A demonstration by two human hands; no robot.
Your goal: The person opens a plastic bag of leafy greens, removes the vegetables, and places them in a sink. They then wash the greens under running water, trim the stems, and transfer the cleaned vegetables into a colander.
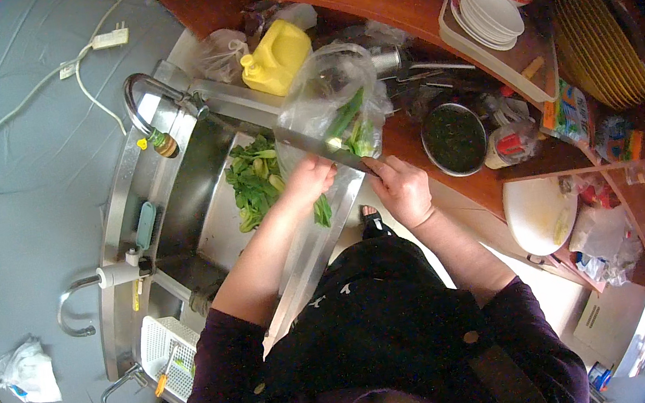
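My right hand [401, 187] grips the handle of a kitchen knife [321, 149]. Its broad blade slants up and left, past the fingertips of my other hand. Over the sink's front edge, my left hand [311, 177] is curled around a leafy green vegetable [322, 211], whose leaves stick out below the fist; the part inside the fingers is hidden. Just beyond the blade, a clear plastic bag [307, 92] holds more greens [360, 137] with pale stalks. A heap of leafy greens [254, 177] lies in the metal sink [218, 231], left of my hands and partly behind my forearm.
A curved faucet [139, 106] rises at the sink's back corner. A yellow jug [280, 56] stands behind the bag. On the wooden shelving at right are a metal pot [455, 139] with dark green contents, stacked bowls [488, 17] and a white cutting board [541, 217]. A white basket [167, 353] sits lower left.
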